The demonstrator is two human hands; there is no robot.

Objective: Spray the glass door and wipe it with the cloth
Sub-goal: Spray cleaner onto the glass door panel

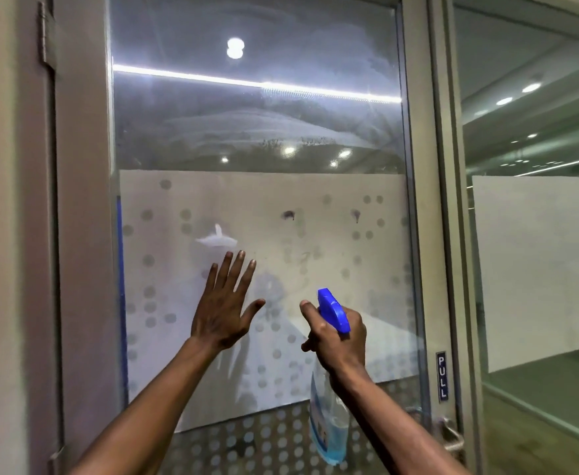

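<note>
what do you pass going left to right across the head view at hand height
hinge side of the frame → blue strip at the glass edge → left hand flat on the frosted glass → right hand with the spray bottle → PULL sign → side panel

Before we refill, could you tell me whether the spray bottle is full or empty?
Nearly empty: blue liquid sits only at the bottom of the spray bottle.

The glass door (257, 132) lies open above both hands; the left hand (221, 315) and spray bottle (331, 378) crowd its lower pane.
</note>
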